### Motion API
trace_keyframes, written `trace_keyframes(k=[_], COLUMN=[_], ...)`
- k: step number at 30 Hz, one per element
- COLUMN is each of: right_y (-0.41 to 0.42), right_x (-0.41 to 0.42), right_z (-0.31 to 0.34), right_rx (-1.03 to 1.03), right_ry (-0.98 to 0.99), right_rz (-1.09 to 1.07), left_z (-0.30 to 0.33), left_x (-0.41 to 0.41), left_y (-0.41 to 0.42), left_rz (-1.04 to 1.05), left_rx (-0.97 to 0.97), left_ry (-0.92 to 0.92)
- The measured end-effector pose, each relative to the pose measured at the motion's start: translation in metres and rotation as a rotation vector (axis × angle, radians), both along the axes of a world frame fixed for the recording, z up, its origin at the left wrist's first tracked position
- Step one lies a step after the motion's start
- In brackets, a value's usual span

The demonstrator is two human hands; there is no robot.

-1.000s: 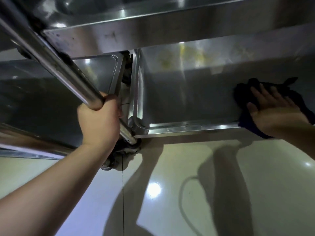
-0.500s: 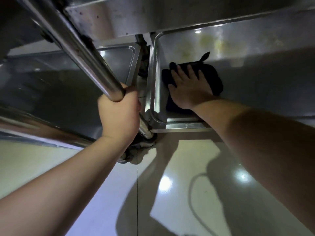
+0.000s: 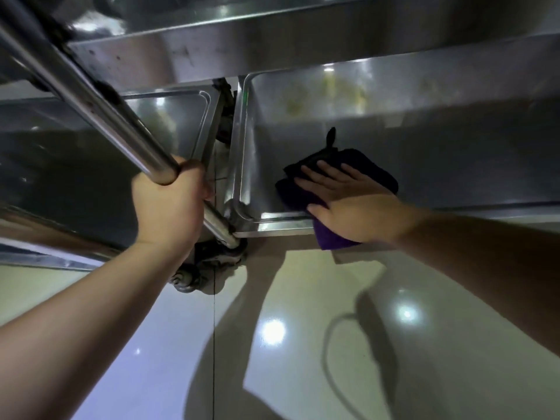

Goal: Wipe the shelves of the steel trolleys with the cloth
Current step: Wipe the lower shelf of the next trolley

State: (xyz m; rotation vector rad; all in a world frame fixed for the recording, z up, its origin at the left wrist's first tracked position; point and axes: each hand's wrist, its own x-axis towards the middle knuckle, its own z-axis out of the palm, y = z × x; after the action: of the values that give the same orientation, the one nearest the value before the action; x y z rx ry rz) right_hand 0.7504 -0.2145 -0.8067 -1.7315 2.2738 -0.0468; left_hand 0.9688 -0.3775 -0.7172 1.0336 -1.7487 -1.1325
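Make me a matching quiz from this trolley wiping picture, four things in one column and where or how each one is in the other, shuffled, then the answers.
Things:
1. left hand
2. right hand
3. cloth
4. caster wheel

States:
A. lies on the bottom shelf, one corner hanging over the front rim
B. on the glossy floor under the trolley corner
C. grips the steel post
D. pressed flat on the cloth, fingers straight

Pairs: 1-C, 2-D, 3-A, 4-B
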Motion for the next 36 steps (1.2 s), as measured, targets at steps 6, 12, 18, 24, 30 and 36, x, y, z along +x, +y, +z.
trace_keyframes(k=[6, 12, 18, 24, 30, 36], right_y=[0.122, 0.176, 0.175, 0.177, 0.176, 0.140], right_x=[-0.097, -0.129, -0.122, -0.131, -0.129, -0.093], right_z=[0.008, 0.019, 0.022, 0.013, 0.007, -0.001], right_rx=[0.117, 0.194, 0.190, 0.170, 0.116, 0.074], right_ry=[0.078, 0.064, 0.076, 0.058, 0.035, -0.001], right_rz=[-0.307, -0.426, -0.448, -0.432, -0.478, -0.405], left_z=[-0.002, -0.005, -0.028, -0.038, -0.086, -0.044], left_x=[0.003, 0.011, 0.038, 0.041, -0.047, -0.112], left_y=[0.001, 0.008, 0.025, 0.066, 0.123, 0.140], left_rz=[0.077, 0.089, 0.021, -0.439, -0.550, -0.656], left_rx=[0.009, -0.028, 0.027, 0.439, 0.008, -0.463], left_ry=[-0.083, -0.262, -0.671, -0.969, -1.113, -0.823])
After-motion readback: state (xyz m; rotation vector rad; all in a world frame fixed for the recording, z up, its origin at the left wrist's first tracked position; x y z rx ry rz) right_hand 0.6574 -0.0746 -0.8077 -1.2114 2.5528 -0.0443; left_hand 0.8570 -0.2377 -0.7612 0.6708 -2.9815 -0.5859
